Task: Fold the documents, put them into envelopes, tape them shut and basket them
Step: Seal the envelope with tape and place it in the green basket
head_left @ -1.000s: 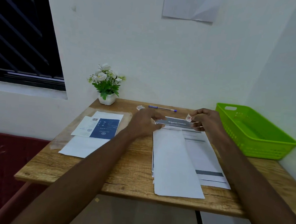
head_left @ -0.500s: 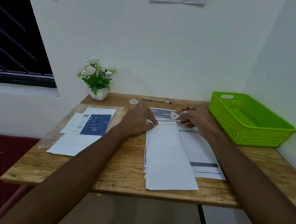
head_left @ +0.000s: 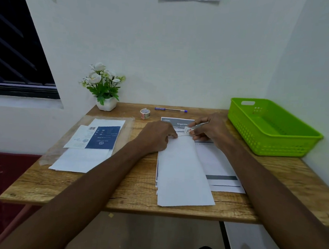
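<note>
At the envelope's (head_left: 183,170) far end, our left hand (head_left: 156,136) presses it flat while our right hand (head_left: 211,130) pinches a tape strip (head_left: 188,130) over the flap. Sealing looks underway; the basket (head_left: 272,128) seems empty, and documents (head_left: 221,167) beneath remain unfolded.

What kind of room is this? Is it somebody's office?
Probably a small home desk corner, not a proper office. A wooden table stands against plain white walls beside a window; on it are printed documents, a pen, a tape roll and a little potted plant.
</note>
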Motion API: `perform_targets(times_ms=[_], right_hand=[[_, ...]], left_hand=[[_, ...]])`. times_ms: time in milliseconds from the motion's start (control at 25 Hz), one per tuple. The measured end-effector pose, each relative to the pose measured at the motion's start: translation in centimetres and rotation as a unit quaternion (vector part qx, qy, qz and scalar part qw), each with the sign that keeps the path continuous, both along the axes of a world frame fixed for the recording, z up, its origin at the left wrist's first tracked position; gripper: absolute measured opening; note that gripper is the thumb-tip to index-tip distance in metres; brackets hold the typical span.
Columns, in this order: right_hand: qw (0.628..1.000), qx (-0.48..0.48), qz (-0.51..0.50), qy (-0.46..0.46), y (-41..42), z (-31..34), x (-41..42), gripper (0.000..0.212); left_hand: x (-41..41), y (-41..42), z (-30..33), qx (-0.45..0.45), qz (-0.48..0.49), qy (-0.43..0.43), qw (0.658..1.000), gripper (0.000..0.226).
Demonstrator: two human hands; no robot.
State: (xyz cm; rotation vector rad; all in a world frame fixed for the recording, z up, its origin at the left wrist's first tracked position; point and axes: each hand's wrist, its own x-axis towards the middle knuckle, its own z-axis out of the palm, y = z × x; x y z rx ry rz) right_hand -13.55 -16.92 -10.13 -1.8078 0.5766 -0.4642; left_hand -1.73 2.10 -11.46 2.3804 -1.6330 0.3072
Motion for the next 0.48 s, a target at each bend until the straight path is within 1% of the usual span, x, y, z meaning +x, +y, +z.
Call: perform_targets(times_ms=[160, 480], right_hand=[[1.000, -0.006, -0.002, -0.015, 0.23, 0.34, -0.17, 0.022], [0.998, -0.056, 0.001, 0.000, -0.04, 0.04, 0.16, 0.016]], left_hand=[[0.38, 0.35, -0.08, -0.030, -0.001, 0.046, 0.998, 0.042], [0.52, 0.42, -0.10, -0.056, 0.001, 0.076, 0.996, 0.038]])
